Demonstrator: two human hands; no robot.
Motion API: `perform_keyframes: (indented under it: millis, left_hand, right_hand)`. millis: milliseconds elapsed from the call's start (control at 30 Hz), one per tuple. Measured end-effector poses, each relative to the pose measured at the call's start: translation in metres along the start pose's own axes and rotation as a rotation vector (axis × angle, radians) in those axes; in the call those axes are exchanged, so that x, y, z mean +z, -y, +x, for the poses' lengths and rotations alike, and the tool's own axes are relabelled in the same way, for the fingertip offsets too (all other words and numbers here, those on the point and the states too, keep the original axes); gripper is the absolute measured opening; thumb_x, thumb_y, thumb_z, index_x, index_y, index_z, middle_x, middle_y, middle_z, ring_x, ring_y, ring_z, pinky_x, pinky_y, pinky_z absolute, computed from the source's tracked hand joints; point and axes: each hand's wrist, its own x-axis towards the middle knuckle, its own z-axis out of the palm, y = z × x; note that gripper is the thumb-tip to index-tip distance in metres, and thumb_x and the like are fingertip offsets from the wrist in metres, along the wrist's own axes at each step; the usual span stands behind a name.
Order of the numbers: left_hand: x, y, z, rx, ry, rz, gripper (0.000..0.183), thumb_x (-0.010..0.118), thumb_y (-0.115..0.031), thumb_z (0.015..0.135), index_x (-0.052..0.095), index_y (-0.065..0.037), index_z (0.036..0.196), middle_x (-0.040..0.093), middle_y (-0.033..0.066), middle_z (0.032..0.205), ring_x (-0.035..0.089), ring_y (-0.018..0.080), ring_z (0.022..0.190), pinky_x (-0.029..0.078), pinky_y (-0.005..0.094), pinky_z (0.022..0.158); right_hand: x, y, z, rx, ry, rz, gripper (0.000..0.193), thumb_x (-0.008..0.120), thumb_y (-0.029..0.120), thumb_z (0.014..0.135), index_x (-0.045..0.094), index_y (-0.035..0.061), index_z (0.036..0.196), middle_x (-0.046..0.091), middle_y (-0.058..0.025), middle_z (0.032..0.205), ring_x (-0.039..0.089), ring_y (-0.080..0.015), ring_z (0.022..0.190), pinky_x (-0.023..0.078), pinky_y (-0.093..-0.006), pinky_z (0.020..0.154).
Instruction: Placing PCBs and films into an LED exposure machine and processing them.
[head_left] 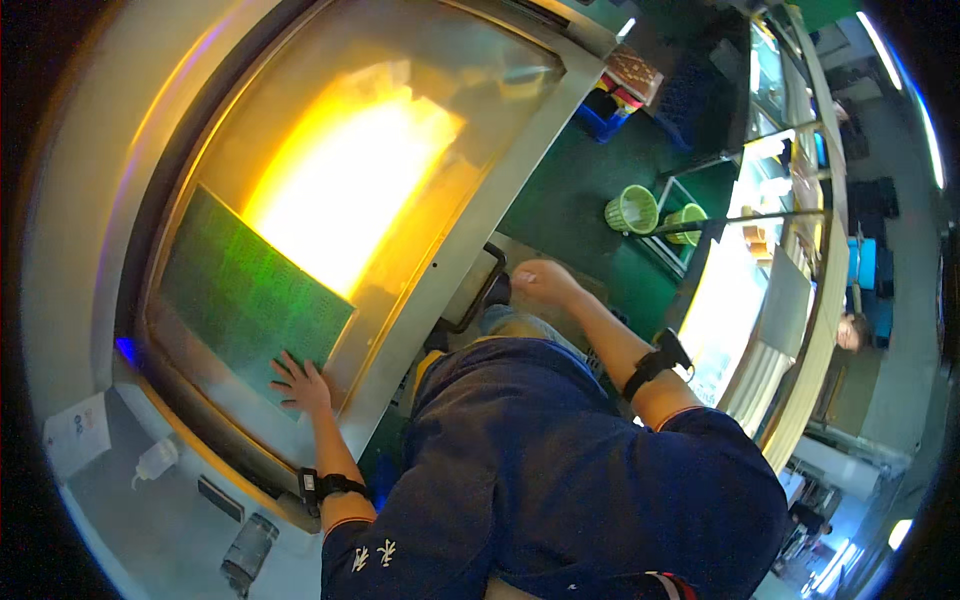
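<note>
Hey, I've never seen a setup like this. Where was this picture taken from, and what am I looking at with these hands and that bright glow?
No robot here: it's a person with bare hands. A wide fisheye camera on their head looks down, which is why straight edges bend and their own dark shirt fills the lower middle.

To the left is a machine's wide, shiny bed, with a bright yellow glow across it. A flat green panel lies on it. The left hand is spread over the panel's edge, not gripping it. The right hand is away from the bed, loosely curled; I can't tell whether it holds anything. Light green baskets stand beyond it.
</note>
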Motion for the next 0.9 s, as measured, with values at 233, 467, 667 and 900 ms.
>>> perform_keyframes:
  millis: [233,467,667,900]
  left_hand:
    - [-0.036,-0.144,-0.034,0.246,0.261,-0.092,0.096,0.052,-0.075,0.08,0.016,-0.03,0.156,-0.007,0.0063,0.164,-0.006,0.0543,0.143,0.008,0.0848,0.097]
    - [-0.02,-0.164,-0.027,0.24,0.281,-0.072,0.095,0.043,-0.081,0.081,0.016,-0.03,0.156,-0.013,0.0038,0.163,-0.011,0.0509,0.144,0.005,0.0861,0.094]
    - [-0.035,-0.179,-0.029,0.198,0.466,-0.119,0.095,0.039,-0.083,0.081,0.01,-0.032,0.156,-0.019,0.0031,0.162,-0.019,0.0472,0.144,-0.001,0.0839,0.097]
    - [-0.046,-0.193,-0.019,0.234,0.522,-0.165,0.094,0.039,-0.082,0.08,0.008,-0.035,0.156,-0.019,0.0029,0.162,-0.022,0.0439,0.144,-0.004,0.0817,0.1]
  right_hand:
    - [-0.02,-0.105,0.096,0.085,0.147,-0.057,0.036,0.061,0.034,0.088,0.068,0.0044,0.108,0.07,-0.0143,0.105,0.066,-0.0277,0.097,0.051,-0.0369,0.088]
    - [0.03,-0.178,0.256,-0.208,-0.161,-0.069,0.039,0.058,0.03,0.091,0.061,0.0063,0.122,0.061,-0.0183,0.123,0.055,-0.0358,0.118,0.044,-0.0465,0.1]
    - [0.024,-0.161,0.231,-0.272,-0.07,-0.188,0.037,0.055,0.03,0.094,0.062,0.0043,0.119,0.063,-0.0177,0.12,0.057,-0.0362,0.114,0.043,-0.0463,0.1]
    - [0.048,-0.177,0.186,-0.404,-0.08,-0.43,0.039,0.057,0.029,0.092,0.06,0.0056,0.123,0.064,-0.0162,0.12,0.056,-0.0368,0.117,0.045,-0.0482,0.097]
